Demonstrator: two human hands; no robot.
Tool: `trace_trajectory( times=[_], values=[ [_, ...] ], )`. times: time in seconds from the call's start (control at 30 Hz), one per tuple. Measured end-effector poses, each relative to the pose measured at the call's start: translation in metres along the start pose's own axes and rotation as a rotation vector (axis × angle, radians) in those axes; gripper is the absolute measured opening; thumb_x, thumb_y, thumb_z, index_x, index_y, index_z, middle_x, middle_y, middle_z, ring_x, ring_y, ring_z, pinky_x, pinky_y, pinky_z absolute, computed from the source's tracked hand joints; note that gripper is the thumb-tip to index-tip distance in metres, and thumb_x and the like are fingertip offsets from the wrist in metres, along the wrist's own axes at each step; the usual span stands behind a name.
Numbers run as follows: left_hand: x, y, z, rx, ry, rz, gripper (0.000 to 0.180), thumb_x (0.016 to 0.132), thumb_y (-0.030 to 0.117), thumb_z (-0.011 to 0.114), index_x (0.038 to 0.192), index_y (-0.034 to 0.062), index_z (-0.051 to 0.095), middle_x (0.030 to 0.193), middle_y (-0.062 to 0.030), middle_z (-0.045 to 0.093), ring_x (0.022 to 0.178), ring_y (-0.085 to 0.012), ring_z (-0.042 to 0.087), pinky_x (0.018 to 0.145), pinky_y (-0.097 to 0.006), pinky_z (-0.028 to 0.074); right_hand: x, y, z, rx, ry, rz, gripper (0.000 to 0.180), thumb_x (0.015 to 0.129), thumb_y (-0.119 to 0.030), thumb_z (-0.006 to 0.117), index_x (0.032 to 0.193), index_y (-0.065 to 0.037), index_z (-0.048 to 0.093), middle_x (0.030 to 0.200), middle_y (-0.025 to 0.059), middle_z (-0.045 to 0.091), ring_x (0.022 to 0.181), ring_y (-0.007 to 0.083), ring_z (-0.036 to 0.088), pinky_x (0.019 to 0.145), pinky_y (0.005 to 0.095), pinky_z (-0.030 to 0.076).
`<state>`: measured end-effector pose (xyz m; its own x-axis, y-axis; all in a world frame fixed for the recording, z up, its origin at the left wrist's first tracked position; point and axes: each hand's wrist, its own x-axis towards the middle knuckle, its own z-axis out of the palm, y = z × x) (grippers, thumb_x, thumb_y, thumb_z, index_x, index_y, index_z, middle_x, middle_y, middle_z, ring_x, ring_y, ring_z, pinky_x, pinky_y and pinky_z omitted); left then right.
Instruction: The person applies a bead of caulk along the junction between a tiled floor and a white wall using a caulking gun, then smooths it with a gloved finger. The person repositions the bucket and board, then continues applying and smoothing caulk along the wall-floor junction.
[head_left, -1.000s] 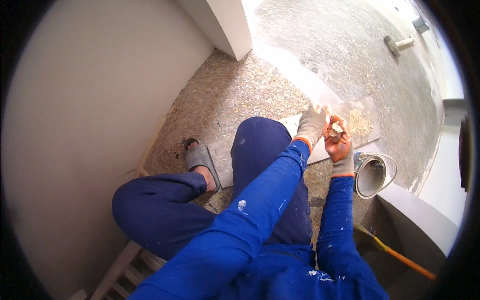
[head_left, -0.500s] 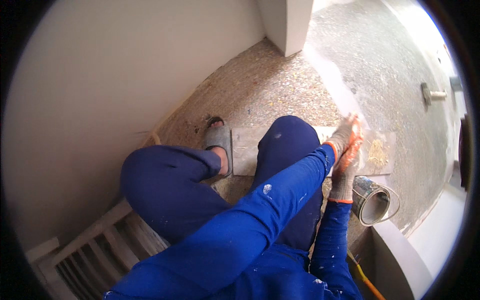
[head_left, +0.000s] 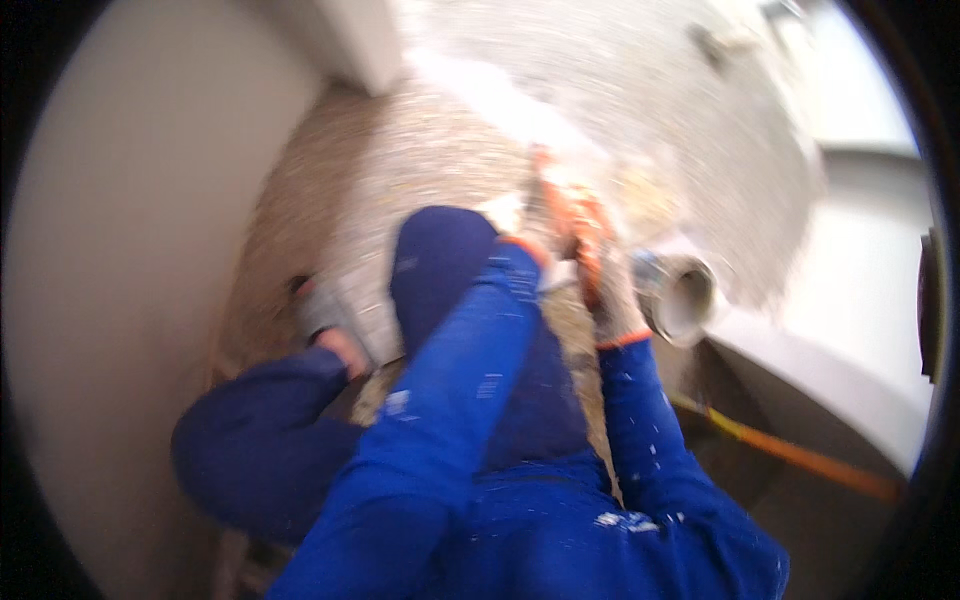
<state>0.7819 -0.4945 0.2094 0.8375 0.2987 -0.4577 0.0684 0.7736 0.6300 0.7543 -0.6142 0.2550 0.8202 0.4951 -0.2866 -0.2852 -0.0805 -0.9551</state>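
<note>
My left hand (head_left: 545, 215) and my right hand (head_left: 605, 270) wear whitish knit gloves with orange-coated palms and orange cuffs. They are close together in front of my raised knee, and seem to touch. Motion smears the fingers of both, so I cannot make out how they are bent or whether anything is between them. Just right of my right hand is a round metal can (head_left: 688, 300), its open mouth toward me and its outside stained. Past the hands, a blurred yellowish patch of scraps (head_left: 648, 195) lies on a pale flat board (head_left: 365, 300).
A plain wall (head_left: 130, 200) runs along the left, with a pillar (head_left: 355, 45) at its far end. A speckled floor (head_left: 430, 150) spreads ahead. A yellow-orange cord or rod (head_left: 790, 450) lies at the lower right, beside a pale ledge (head_left: 810, 375). My slippered foot (head_left: 325, 310) is at left.
The view has swung, so the scene sits farther left and is blurred. My hands, pressed palm to palm before, now show more orange, with the left hand's fingers reaching beyond the right's.
</note>
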Motion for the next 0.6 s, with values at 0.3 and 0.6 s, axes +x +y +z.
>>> trace_trajectory(
  times=[0.3,0.6],
  values=[
    [-0.008,0.027,0.012,0.197,-0.072,-0.287,0.082,0.098,0.069,0.032,0.157,0.0117,0.036,0.163,-0.0186,0.032,0.148,-0.0382,0.033,0.119,-0.054,0.023,-0.102,-0.069,-0.19,-0.283,0.392,0.277,0.036,0.1,-0.018,0.065,0.132,-0.007,0.056,0.107,0.0097,0.064,0.098,0.0179,0.066,0.086,0.0293,0.056],
    [-0.002,0.006,-0.01,0.418,-0.161,-0.354,0.077,0.099,0.068,0.041,0.149,0.009,0.049,0.145,-0.0138,0.056,0.121,-0.0282,0.057,0.101,-0.045,0.045,-0.069,0.021,-0.216,-1.368,0.178,0.257,0.025,0.089,-0.019,0.059,0.106,-0.009,0.073,0.108,0.0196,0.073,0.106,0.0375,0.069,0.093,0.0465,0.054]
  ],
)
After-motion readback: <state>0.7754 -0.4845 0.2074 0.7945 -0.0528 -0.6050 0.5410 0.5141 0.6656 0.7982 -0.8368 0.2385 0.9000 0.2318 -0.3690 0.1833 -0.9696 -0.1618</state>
